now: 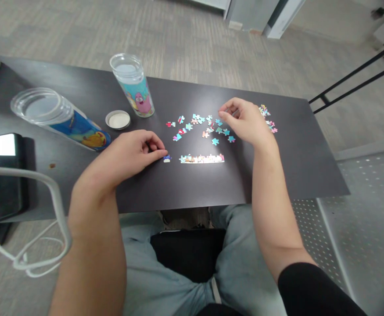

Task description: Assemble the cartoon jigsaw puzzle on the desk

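Observation:
A strip of joined jigsaw puzzle pieces (pixel 202 159) lies straight on the dark table in front of me. My left hand (pixel 135 151) is closed left of it, with thumb and fingertips at a small dark-blue and white puzzle piece (pixel 167 158); a short gap separates that piece from the strip. Beyond the strip spread several loose puzzle pieces (pixel 218 130), mostly turquoise with some red and pink. At their right side, my right hand (pixel 242 118) hovers with thumb and fingers drawn together. Whatever may be between those fingertips is too small to make out.
Two clear cylinders with cartoon prints, one pink and turquoise (pixel 141 98), one blue (pixel 80 129), stand on the left. Between them lies a round lid (pixel 118 120). More puzzle pieces (pixel 268 118) sit behind my right wrist. A black device (pixel 4 175) and white cable (pixel 58 206) occupy the left.

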Demonstrator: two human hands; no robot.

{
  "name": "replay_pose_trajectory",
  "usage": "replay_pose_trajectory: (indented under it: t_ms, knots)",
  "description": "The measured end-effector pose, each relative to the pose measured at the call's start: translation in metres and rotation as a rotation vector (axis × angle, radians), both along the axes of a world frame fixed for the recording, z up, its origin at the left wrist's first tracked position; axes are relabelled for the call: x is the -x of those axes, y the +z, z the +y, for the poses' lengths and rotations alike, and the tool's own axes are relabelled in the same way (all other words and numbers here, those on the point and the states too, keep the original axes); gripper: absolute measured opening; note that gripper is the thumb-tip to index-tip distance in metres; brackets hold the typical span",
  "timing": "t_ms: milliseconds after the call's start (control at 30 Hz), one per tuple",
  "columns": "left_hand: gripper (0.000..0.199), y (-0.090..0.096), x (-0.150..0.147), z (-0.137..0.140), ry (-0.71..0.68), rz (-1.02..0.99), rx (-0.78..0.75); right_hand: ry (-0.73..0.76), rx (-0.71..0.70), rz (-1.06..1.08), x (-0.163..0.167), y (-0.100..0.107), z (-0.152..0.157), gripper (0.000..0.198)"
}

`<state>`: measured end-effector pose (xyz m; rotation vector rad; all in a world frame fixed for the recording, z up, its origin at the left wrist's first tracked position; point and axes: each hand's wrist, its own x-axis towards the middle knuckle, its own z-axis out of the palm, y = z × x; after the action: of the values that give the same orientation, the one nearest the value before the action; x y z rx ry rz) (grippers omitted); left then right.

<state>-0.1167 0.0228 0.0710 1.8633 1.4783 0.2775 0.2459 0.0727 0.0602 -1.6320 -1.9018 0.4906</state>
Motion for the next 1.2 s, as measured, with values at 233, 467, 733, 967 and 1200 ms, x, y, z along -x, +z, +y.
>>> replay_pose_trajectory:
  t_ms: [233,467,733,967,1200]
  knots:
    - [0.039,-0.010,0.005,0.002,-0.004,-0.016,-0.003,0.090,0.028,0.034,0.009,-0.002,-0.002,0.007]
    - [0.040,-0.015,0.006,0.003,-0.008,-0.044,-0.022,0.163,0.017,0.009,0.012,-0.002,-0.003,0.007]
    - [0.031,-0.006,0.000,0.000,0.016,-0.044,-0.011,0.489,0.032,-0.047,0.038,-0.005,-0.007,0.018]
    - [0.021,-0.004,-0.002,-0.001,0.023,-0.036,-0.007,0.540,0.061,-0.152,0.046,-0.014,-0.008,0.036]
    - [0.022,-0.007,-0.001,-0.001,0.027,-0.051,-0.020,0.469,0.032,-0.193,0.050,-0.014,-0.015,0.034]
